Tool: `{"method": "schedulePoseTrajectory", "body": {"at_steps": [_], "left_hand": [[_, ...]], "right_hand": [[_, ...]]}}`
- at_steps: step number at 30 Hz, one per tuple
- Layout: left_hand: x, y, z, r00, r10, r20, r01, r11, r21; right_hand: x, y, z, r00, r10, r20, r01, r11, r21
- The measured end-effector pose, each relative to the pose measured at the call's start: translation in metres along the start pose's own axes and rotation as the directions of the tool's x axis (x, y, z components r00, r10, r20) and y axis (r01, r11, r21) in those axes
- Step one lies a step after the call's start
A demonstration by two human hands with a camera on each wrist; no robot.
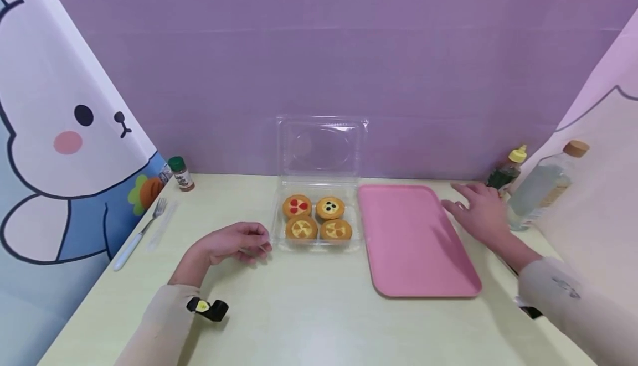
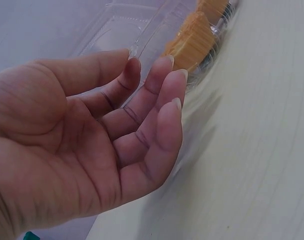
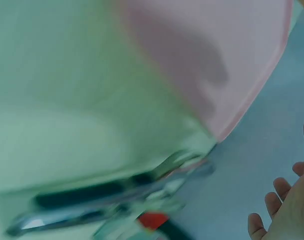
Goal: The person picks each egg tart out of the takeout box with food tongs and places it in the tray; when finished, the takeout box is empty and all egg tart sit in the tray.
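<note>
My left hand [image 1: 234, 242] is beside the left edge of a clear hinged container [image 1: 319, 180], palm inward, fingers loosely bent and holding nothing. Seen close in the left wrist view, the left hand [image 2: 102, 135] has its thumb near the index fingertip. Four small round tarts sit in the container, one topped with red pieces [image 1: 298, 205] and one with dark dots [image 1: 330, 207]. My right hand [image 1: 480, 211], empty with fingers spread, hovers by the upper right edge of a pink tray [image 1: 418, 238]. Only part of the right hand [image 3: 289, 205] shows in the right wrist view.
A dark bottle with a yellow cap [image 1: 504, 172] and a clear corked bottle [image 1: 540, 191] stand at the right. A green-capped jar [image 1: 181, 174] and a fork [image 1: 137, 238] are at the left. A purple backdrop [image 1: 319, 61] rises behind.
</note>
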State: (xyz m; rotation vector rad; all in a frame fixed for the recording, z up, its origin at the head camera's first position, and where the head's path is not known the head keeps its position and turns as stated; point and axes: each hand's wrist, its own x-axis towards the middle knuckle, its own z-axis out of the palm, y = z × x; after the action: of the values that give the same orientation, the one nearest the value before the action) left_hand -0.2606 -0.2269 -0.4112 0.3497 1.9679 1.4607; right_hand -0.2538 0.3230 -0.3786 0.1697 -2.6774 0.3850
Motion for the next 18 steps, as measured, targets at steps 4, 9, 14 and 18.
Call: {"method": "schedulePoseTrajectory", "body": {"at_steps": [4, 9, 14, 18], "left_hand": [[0.002, 0.001, 0.000, 1.000, 0.011, 0.002, -0.011, 1.000, 0.011], [0.002, 0.000, 0.000, 1.000, 0.004, -0.007, -0.004, 1.000, 0.029], [0.002, -0.002, 0.000, 1.000, 0.010, 0.002, -0.010, 0.999, 0.036], [0.002, -0.002, 0.000, 1.000, 0.011, 0.002, -0.011, 0.999, 0.038]], "right_hand": [[-0.020, 0.026, -0.013, 0.999, 0.036, 0.028, -0.034, 0.999, -0.041], [-0.042, 0.047, -0.015, 0.984, 0.102, 0.144, -0.086, 0.990, -0.111], [-0.061, 0.060, -0.012, 0.977, 0.112, 0.181, -0.086, 0.986, -0.145], [-0.071, 0.068, -0.009, 0.974, 0.130, 0.188, -0.101, 0.983, -0.152]]}}
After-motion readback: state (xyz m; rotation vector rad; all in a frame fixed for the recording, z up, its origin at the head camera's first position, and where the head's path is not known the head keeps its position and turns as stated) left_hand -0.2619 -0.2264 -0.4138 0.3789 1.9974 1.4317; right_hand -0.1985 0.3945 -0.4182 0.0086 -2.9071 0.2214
